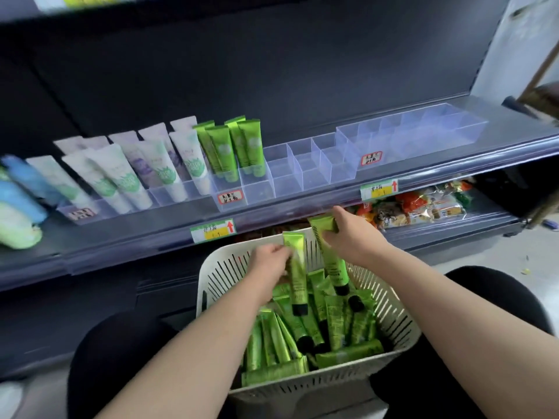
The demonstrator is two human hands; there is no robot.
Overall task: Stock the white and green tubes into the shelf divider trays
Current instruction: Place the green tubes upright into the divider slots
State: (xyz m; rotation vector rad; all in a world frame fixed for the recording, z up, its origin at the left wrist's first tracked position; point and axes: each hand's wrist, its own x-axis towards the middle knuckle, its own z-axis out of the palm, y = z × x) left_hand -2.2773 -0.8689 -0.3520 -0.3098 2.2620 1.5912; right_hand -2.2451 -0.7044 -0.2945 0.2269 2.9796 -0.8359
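Observation:
A white slotted basket [402, 328] rests on my lap, holding several loose green tubes [305, 337] with black caps. My left hand [270, 261] grips one green tube [298, 273], cap down, above the basket. My right hand [351, 234] holds another green tube [332, 264] by its crimped end, cap down. On the shelf, clear divider trays [302, 173] hold several upright green tubes [230, 146] at their left end. Several white tubes [127, 173] stand in the trays further left.
More clear divider trays [423, 131] sit further right on the shelf [151, 237]. Blue and pale green bottles [18, 207] lie at the far left. Price labels [213, 231] hang on the shelf edge. Snack packets [423, 207] fill the lower shelf at right.

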